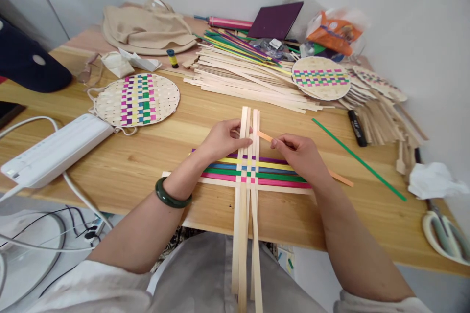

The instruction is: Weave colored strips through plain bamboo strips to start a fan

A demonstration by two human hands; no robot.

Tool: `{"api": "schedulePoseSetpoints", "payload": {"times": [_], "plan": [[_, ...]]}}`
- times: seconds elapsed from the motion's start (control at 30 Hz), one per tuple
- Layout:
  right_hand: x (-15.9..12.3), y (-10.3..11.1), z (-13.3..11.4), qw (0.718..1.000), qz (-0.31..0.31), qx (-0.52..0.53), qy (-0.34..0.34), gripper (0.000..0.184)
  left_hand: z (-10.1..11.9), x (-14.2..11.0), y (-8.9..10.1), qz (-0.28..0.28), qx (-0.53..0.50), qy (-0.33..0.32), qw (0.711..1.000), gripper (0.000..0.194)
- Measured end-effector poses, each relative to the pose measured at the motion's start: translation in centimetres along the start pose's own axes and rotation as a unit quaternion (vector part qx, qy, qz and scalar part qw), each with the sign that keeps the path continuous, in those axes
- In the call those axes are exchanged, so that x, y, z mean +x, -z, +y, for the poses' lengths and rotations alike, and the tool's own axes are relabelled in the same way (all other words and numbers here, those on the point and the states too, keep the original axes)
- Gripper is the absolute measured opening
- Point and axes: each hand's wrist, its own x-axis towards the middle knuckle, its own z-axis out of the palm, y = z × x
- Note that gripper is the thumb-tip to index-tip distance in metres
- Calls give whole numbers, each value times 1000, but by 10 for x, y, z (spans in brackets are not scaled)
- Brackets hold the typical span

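Observation:
My left hand, a dark green bangle on its wrist, grips the upper part of several pale upright strips, thumb in front and fingertips partly behind them. My right hand pinches a light orange strip between thumb and forefinger. Its left tip reaches in at the upright strips, above the woven rows; its other end shows beyond my wrist. Purple, yellow, blue, green and pink strips cross the uprights in a small checkered weave. The uprights' lower ends hang over the table's front edge.
A loose green strip lies to the right, near a black marker and scissors. Finished woven fans and piled pale strips lie behind. A white power strip with cables sits left.

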Motion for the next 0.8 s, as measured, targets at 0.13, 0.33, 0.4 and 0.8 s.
{"api": "schedulePoseSetpoints", "payload": {"times": [0.13,0.33,0.4,0.8], "plan": [[2,2,1,999,-30,36,-20,32,4,-1,2,-21,2,7,1000,32],[4,5,8,991,-77,79,-70,37,6,-1,7,-58,12,-13,998,32],[4,6,8,989,-82,91,-82,37,7,-2,8,-62,15,-9,998,31],[2,6,4,989,-55,113,-78,35,5,0,7,-67,-63,2,996,42]]}}
